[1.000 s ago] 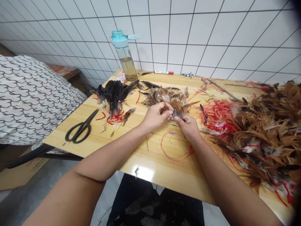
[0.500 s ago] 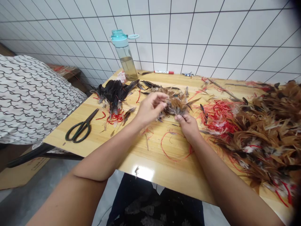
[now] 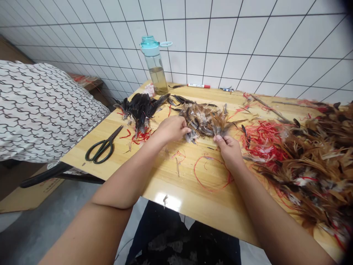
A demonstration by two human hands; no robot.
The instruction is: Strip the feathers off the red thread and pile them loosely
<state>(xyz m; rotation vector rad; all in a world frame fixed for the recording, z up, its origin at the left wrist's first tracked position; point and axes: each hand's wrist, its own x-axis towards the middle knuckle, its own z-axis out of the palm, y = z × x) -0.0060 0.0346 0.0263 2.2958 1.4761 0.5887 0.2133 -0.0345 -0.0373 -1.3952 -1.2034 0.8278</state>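
Note:
My right hand (image 3: 228, 149) pinches a small bunch of brown feathers (image 3: 220, 124) by its base between thumb and fingers, with the tips fanning upward. Beside it, my left hand (image 3: 174, 129) is closed, thumb against curled fingers; whatever it may hold is hidden. Between and behind the hands lies a loose pile of brown and grey feathers (image 3: 197, 114). A tuft of grey down (image 3: 192, 136) lies by my left fingertips. On the left, a bundle of black feathers (image 3: 142, 110) rests over red strings (image 3: 140, 137).
Black-handled scissors (image 3: 103, 147) lie near the table's left edge. A water bottle (image 3: 157, 73) stands at the back by a red marker (image 3: 198, 86). A red string loop (image 3: 195, 173) lies in front. Tangled red string (image 3: 263, 138) and a large feather heap (image 3: 317, 162) cover the right.
My left hand has moved away from the feather bunch, to the left and down, and its fingers have closed. The right hand keeps its pinch. The view has shifted slightly.

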